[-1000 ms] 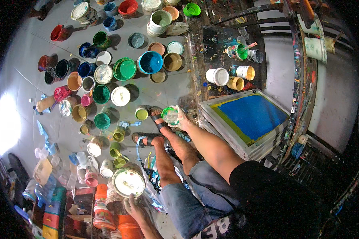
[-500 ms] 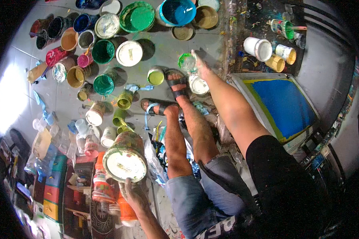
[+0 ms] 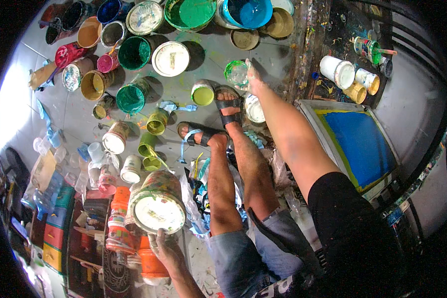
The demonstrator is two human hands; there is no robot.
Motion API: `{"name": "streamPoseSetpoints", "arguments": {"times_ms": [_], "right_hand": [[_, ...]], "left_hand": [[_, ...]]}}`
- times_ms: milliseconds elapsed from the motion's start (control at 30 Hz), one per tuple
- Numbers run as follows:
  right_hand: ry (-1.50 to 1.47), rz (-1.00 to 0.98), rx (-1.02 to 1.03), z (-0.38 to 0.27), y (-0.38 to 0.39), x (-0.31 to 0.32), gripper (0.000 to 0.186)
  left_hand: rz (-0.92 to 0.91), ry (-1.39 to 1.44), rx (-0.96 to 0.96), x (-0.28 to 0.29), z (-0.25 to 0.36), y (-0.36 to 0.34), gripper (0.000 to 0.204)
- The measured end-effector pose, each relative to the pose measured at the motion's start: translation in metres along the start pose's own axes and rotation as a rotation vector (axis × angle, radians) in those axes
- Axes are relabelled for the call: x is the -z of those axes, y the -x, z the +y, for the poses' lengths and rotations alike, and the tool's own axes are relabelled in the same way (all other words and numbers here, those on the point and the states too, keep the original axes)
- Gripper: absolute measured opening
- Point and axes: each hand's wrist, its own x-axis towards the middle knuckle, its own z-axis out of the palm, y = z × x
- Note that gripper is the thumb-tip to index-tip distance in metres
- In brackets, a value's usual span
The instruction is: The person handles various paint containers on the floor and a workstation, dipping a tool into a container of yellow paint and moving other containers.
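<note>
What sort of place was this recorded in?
Probably a screen-printing workshop: a blue rectangular panel in a pale frame resembles a printing screen, and a round tub of bright green paint or ink and one of turquoise-blue stand nearby.

Grey tiles with thin dark seams made up the floor (image 3: 216, 69), smeared with paint in places. A harsh white glare (image 3: 7, 111) burned between nine and ten o'clock. At eight o'clock stood a drawer unit (image 3: 54, 233) in green, blue, red and yellow. A dark, paint-spattered surface (image 3: 323, 47) lay between one and two; blackness closed the rim.
</note>
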Motion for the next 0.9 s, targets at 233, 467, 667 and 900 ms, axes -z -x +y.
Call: {"name": "streamPoseSetpoints", "arguments": {"times_ms": [233,467,667,900], "right_hand": [[-0.031,-0.018,-0.018,-0.011,-0.003,-0.007,0.058],[-0.011,0.002,-0.006,-0.022,-0.007,-0.024,0.057],[0.09,-0.054,0.036,-0.023,-0.041,-0.026,0.065],[0.693,0.137,-0.022,-0.016,-0.047,-0.005,0.082]], "left_hand": [[-0.104,0.212,0.06,-0.028,0.019,0.001,0.043],[-0.148,0.034,-0.008,-0.032,0.017,0.001,0.046],[-0.149,0.183,0.036,-0.044,0.023,0.002,0.048],[-0.145,0.014,-0.03,-0.045,0.015,0.001,0.046]]}}
